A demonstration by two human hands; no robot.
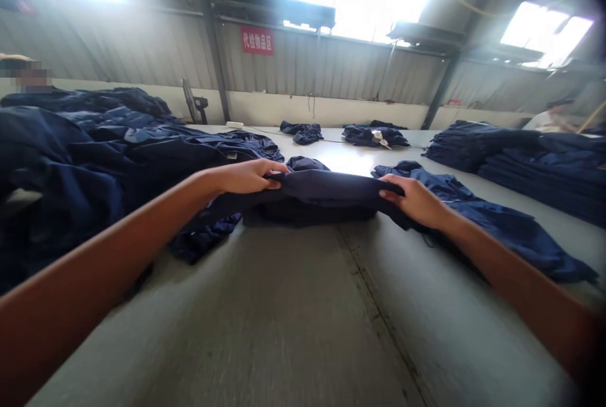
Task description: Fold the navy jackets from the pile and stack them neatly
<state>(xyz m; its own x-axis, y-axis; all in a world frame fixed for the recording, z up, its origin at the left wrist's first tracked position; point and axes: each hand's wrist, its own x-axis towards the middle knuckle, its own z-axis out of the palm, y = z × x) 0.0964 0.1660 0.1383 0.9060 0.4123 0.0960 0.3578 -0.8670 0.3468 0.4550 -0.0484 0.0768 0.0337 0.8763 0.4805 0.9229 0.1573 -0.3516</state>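
Note:
A dark navy garment is stretched between my two hands, just above the far-middle part of the table. My left hand pinches its left end between thumb and fingers. At the other end, my right hand grips the cloth, with the thumb below and the fingers on top. More dark fabric hangs or lies beneath the stretched edge, and I cannot make out which part of the garment this is.
A large heap of navy garments covers the table's left side. Loose blue garments lie at right, before neatly stacked ones. Smaller bundles sit farther back. A seam runs along the grey table. Two people are partly visible beyond.

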